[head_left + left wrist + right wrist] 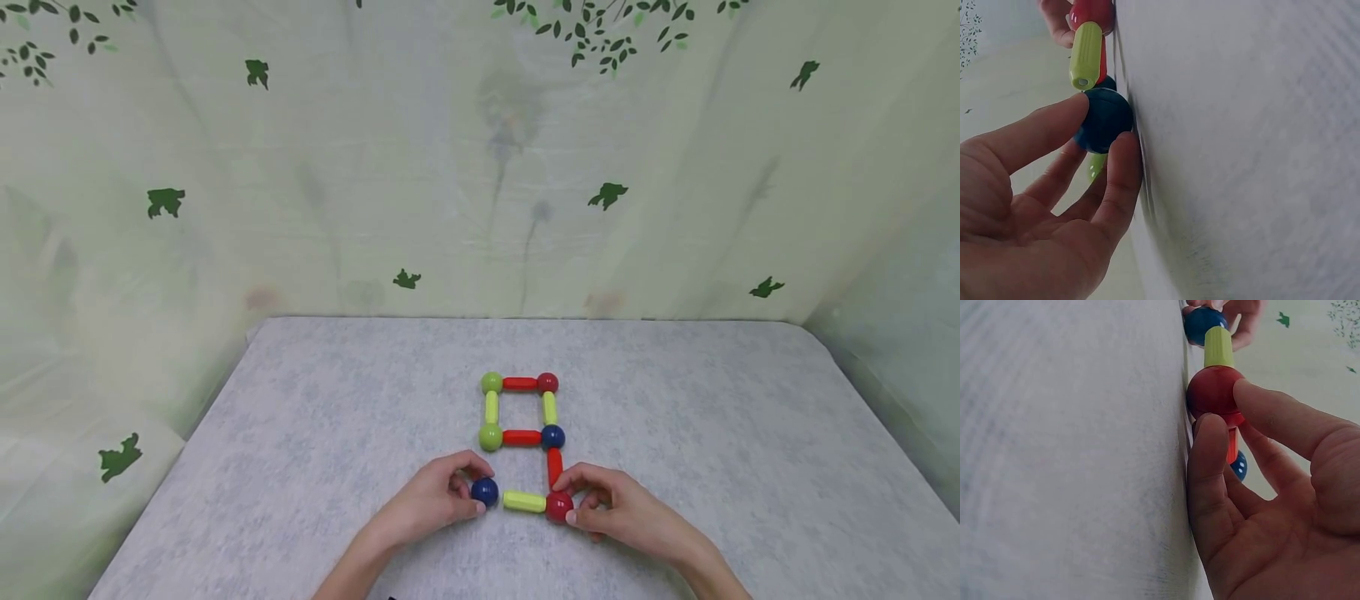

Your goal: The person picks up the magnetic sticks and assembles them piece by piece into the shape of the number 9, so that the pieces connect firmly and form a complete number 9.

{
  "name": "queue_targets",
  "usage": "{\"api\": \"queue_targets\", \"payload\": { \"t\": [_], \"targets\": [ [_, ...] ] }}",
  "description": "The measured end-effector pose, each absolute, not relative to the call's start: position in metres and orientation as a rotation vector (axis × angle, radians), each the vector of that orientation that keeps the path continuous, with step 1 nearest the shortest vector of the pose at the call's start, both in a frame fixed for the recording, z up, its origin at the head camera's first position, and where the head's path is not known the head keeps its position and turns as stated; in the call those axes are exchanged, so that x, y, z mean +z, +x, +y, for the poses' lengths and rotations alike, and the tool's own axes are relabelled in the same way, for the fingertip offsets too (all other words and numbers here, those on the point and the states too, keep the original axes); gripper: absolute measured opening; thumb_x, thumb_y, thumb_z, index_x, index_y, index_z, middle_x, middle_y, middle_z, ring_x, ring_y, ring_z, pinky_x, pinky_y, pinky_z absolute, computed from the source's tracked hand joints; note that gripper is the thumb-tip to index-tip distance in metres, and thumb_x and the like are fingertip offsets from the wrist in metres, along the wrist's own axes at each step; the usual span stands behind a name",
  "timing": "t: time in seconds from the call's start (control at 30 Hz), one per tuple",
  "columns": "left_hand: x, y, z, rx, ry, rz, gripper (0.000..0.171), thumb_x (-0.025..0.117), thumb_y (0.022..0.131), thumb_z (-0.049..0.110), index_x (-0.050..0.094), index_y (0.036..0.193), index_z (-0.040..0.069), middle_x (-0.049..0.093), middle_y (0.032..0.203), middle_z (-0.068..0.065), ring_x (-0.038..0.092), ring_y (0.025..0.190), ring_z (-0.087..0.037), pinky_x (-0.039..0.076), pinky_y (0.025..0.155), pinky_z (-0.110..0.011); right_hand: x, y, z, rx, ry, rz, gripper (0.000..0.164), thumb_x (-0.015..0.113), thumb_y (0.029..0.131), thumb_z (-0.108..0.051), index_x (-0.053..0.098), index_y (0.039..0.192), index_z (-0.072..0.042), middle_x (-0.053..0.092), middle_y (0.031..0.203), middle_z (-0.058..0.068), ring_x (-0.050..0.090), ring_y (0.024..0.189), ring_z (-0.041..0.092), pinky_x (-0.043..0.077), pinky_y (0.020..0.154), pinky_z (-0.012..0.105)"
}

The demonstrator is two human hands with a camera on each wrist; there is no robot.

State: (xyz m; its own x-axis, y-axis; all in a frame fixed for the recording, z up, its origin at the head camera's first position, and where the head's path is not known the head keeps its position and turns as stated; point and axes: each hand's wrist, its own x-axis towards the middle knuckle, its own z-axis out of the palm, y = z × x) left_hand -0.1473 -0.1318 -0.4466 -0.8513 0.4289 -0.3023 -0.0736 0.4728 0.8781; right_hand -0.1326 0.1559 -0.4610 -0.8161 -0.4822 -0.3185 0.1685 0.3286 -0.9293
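Near the front of the table, my left hand (438, 498) pinches a blue ball (485, 492) between thumb and fingers. A small gap parts that ball from the free end of a yellow-green rod (524, 501). At its other end the rod joins a red ball (559, 507), which my right hand (618, 508) holds with thumb and fingers. From the red ball a red rod (555, 468) runs up to a second blue ball (552, 437). In the left wrist view, fingertips lie around the blue ball (1105, 122); the right wrist view shows the red ball (1214, 392) gripped.
Beyond my hands, a square of rods and balls lies flat, with a green ball (491, 437) and a red rod (521, 437) on its near side. The grey table (337, 392) extends around it. A leaf-patterned curtain (450, 167) hangs behind the back edge.
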Motion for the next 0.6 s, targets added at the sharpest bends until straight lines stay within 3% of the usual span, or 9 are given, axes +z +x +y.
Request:
{"api": "queue_targets", "payload": {
  "t": [0.6],
  "targets": [
    [-0.4452, -0.1428, -0.1268, 1.344, 0.271, 2.264, 0.034, 0.077, 0.08, 0.002, 0.067, 0.111, 0.012, 0.059, 0.086, -0.002, 0.052, 0.074, -0.019, 0.042, 0.06, -0.031, -0.4599, -0.1328, 0.1558, -1.498, -0.279, 2.052, 0.027, 0.071, 0.089, -0.011, 0.065, 0.116, -0.013, 0.064, 0.102, 0.007, 0.058, 0.074, 0.022, 0.048, 0.061, 0.028]
  ]
}}
